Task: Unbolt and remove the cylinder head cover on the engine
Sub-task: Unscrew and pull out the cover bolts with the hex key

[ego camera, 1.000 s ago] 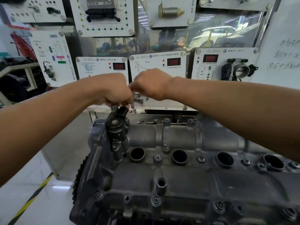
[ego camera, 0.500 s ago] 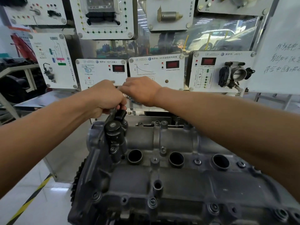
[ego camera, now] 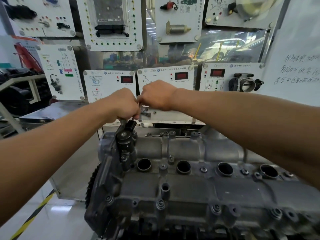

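The grey cylinder head cover [ego camera: 181, 191] fills the lower middle, with several spark plug wells and bolts along its edges. My left hand [ego camera: 121, 104] grips a grey metal tool [ego camera: 121, 124] that reaches down to the cover's far left corner, beside a black sensor [ego camera: 125, 144]. My right hand [ego camera: 156, 95] is curled just right of the left hand. Its fingertips pinch a thin dark piece between the two hands, and most of that piece is hidden.
Loose bolts [ego camera: 145, 113] lie on the metal shelf [ego camera: 173, 116] behind the engine. White training panels [ego camera: 165, 77] and a throttle body [ego camera: 245, 84] stand behind it. A toothed sprocket [ego camera: 90, 186] sits at the engine's left end, over a floor with yellow-black tape [ego camera: 32, 215].
My right hand has drawn left until it meets my left hand. Both hands stay over the cover's far left corner, and the camera has shifted a little.
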`<state>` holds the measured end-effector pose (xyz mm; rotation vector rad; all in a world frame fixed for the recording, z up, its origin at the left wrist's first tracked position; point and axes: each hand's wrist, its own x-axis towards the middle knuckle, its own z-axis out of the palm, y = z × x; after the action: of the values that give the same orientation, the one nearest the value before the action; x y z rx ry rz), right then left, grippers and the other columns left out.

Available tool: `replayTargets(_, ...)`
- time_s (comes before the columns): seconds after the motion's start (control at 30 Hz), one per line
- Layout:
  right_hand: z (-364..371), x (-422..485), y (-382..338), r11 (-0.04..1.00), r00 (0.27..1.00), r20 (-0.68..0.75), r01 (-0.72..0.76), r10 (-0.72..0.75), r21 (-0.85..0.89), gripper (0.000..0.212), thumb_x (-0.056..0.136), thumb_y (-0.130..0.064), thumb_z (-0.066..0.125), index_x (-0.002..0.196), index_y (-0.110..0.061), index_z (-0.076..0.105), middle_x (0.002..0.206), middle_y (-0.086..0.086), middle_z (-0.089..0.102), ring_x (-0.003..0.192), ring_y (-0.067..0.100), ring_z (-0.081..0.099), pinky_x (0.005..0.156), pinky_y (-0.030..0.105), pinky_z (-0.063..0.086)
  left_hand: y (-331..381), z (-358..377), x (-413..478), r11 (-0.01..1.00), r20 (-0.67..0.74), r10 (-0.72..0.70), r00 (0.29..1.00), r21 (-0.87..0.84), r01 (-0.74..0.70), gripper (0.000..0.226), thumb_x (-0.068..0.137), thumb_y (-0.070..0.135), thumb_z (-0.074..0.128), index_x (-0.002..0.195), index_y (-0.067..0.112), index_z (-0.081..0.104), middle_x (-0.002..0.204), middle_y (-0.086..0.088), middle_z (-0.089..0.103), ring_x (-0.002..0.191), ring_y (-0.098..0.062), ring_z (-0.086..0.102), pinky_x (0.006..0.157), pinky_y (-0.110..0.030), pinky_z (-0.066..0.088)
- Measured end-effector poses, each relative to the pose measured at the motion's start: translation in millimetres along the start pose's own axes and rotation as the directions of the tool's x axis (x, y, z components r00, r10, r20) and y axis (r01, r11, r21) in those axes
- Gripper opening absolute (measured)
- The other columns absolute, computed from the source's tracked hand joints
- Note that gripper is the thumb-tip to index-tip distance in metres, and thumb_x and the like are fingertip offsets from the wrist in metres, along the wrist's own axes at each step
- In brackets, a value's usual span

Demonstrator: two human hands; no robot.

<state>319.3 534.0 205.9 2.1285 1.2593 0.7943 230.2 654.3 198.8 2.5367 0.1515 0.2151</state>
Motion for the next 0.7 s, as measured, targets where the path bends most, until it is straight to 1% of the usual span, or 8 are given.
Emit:
replayTargets(0.07, 6, -7, -1, 0.997, 0.998, -0.015, -0.059, 0.06, 0.046, 0.03, 0.099, -0.013, 0.047, 0.124, -0.021, 0.062, 0.101, 0.008, 0.066, 0.095, 0.03, 0.065, 0.064, 0.036, 0.047, 0, 6, 0, 0.991, -0.065, 0.076, 0.995, 0.114, -0.068, 0.011, 0.088, 0.003, 0.066, 0.085, -0.005, 0.073, 0.089, -0.023, 0.072, 0.073, -0.029, 0.061, 0.062, -0.034, 0.048)
replayTargets(0.13, 15, -13, -9, 0.981, 0.992, -0.006, -0.126, 0.128, 0.15, 0.027, 0.101, -0.018, 0.046, 0.121, -0.017, 0.064, 0.097, 0.01, 0.066, 0.093, 0.03, 0.064, 0.065, 0.036, 0.045, 1, 10, 1, 0.978, -0.098, 0.111, 0.989, 0.189, -0.091, 0.017, 0.092, 0.009, 0.063, 0.089, -0.004, 0.073, 0.09, -0.021, 0.071, 0.087, -0.033, 0.065, 0.076, -0.041, 0.052)
replayTargets(0.2, 22, -17, -24, 0.961, 0.987, 0.094, -0.148, 0.13, 0.234, 0.03, 0.104, -0.027, 0.044, 0.115, -0.012, 0.067, 0.091, 0.011, 0.062, 0.082, 0.027, 0.06, 0.064, 0.034, 0.038, 3, 11, 4, 0.966, -0.068, 0.107, 0.992, 0.245, -0.087, 0.02, 0.094, 0.011, 0.06, 0.091, -0.005, 0.072, 0.091, -0.02, 0.07, 0.088, -0.034, 0.065, 0.075, -0.039, 0.05)
replayTargets(0.27, 26, -21, -32, 0.952, 0.978, 0.181, -0.149, 0.102, 0.269, 0.033, 0.104, -0.031, 0.042, 0.111, -0.01, 0.067, 0.093, 0.013, 0.061, 0.076, 0.024, 0.052, 0.066, 0.033, 0.037, 6, 9, 6, 0.965, 0.01, 0.055, 0.998, 0.257, -0.056, 0.017, 0.093, 0.008, 0.06, 0.098, -0.004, 0.072, 0.094, -0.018, 0.073, 0.081, -0.028, 0.066, 0.068, -0.035, 0.052)
replayTargets(0.37, 10, -27, -10, 0.901, 0.969, 0.13, -0.243, 0.21, 0.359, 0.028, 0.102, -0.029, 0.045, 0.107, -0.013, 0.068, 0.089, 0.008, 0.061, 0.088, 0.03, 0.062, 0.069, 0.034, 0.044, 15, -7, 8, 0.982, 0.041, 0.078, 0.996, 0.169, -0.084, 0.01, 0.089, 0.007, 0.068, 0.089, 0.003, 0.078, 0.068, 0.0, 0.075, 0.055, -0.011, 0.051, 0.047, -0.02, 0.04)
replayTargets(0.47, -20, -49, 26, 0.887, 0.953, 0.105, -0.302, 0.283, 0.35, 0.028, 0.1, -0.033, 0.051, 0.103, -0.014, 0.072, 0.094, 0.012, 0.068, 0.094, 0.034, 0.062, 0.075, 0.039, 0.051, 24, -25, 7, 0.957, 0.031, 0.231, 0.973, 0.172, -0.233, 0.01, 0.087, 0.011, 0.071, 0.084, 0.012, 0.081, 0.063, 0.008, 0.074, 0.049, 0.0, 0.055, 0.051, -0.015, 0.043)
replayTargets(0.6, -52, -113, 43, 0.904, 0.942, 0.16, -0.33, 0.295, 0.272, 0.031, 0.097, -0.035, 0.057, 0.089, -0.011, 0.074, 0.08, 0.008, 0.066, 0.082, 0.034, 0.063, 0.074, 0.045, 0.054, 32, -20, -4, 0.861, 0.073, 0.455, 0.888, 0.22, -0.459, 0.009, 0.087, 0.015, 0.074, 0.095, 0.017, 0.08, 0.063, 0.015, 0.071, 0.057, 0.007, 0.064, 0.055, -0.014, 0.048)
replayTargets(0.7, -61, -164, 29, 0.863, 0.912, 0.197, -0.405, 0.359, 0.302, 0.032, 0.096, -0.035, 0.059, 0.084, -0.011, 0.075, 0.076, 0.006, 0.071, 0.069, 0.022, 0.064, 0.071, 0.04, 0.056, 38, -3, -12, 0.832, 0.154, 0.515, 0.843, 0.146, -0.535, 0.015, 0.087, 0.014, 0.075, 0.102, 0.012, 0.077, 0.07, 0.011, 0.075, 0.061, 0.002, 0.069, 0.058, -0.015, 0.057)
